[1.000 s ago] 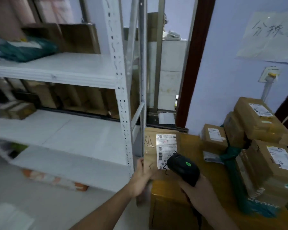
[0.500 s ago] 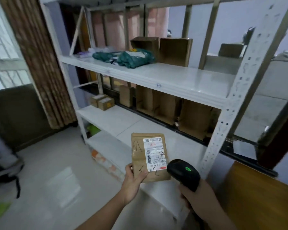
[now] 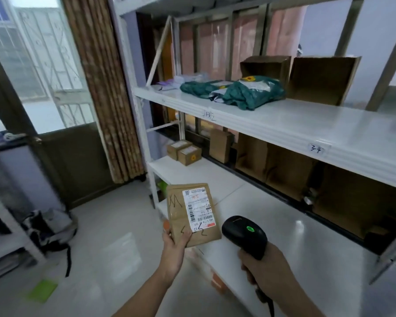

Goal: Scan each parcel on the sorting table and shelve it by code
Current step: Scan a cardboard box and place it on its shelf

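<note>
My left hand (image 3: 174,244) grips the bottom left corner of a flat brown parcel (image 3: 178,211) with a white shipping label and black pen marks, held upright in front of the lower shelf. My right hand (image 3: 264,268) is closed around the handle of a black barcode scanner (image 3: 244,236) with a green light lit, just right of the parcel. The white metal shelving unit (image 3: 272,124) stands ahead, its edge tagged with handwritten codes "33" (image 3: 208,115) and "3-4" (image 3: 316,149).
Green plastic mailers (image 3: 238,90) and open cardboard boxes (image 3: 322,78) lie on the upper shelf. Two small boxes (image 3: 185,152) sit on the lower shelf, with brown cartons behind. A curtain (image 3: 105,88), a door and a dark bag (image 3: 48,227) on the tiled floor are left.
My view has swung left from the sorting table to the shelving unit. The parcel and scanner stayed in my hands and came along, now held before the lower shelf.
</note>
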Motion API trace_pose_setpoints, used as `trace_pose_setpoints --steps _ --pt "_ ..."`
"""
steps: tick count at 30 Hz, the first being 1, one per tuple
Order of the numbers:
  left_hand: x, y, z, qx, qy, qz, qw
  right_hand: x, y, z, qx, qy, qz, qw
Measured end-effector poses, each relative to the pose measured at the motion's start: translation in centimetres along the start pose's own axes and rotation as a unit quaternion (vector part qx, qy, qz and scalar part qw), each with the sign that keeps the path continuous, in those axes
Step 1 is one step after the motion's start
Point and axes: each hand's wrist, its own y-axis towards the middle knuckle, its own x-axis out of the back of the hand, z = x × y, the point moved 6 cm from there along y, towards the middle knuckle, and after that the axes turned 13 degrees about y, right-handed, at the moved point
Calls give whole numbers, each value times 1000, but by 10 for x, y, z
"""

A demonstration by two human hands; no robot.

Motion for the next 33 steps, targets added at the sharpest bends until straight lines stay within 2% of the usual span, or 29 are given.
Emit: trace_pose_setpoints --steps 14,19,26,30,33 --pt "60 215 -22 29 -6 -43 999 -120 228 58 -13 -16 87 996" --pt "84 289 -25 34 -6 -30 999 -169 290 71 -16 -22 75 997" --pt "112 418 -35 15 25 64 998 -241 383 90 -55 -6 33 998" --pt "110 487 -39 10 34 136 990 -257 418 99 -54 10 -27 998" --pt "100 525 -45 6 47 156 987 -264 442 102 -64 31 -58 996"
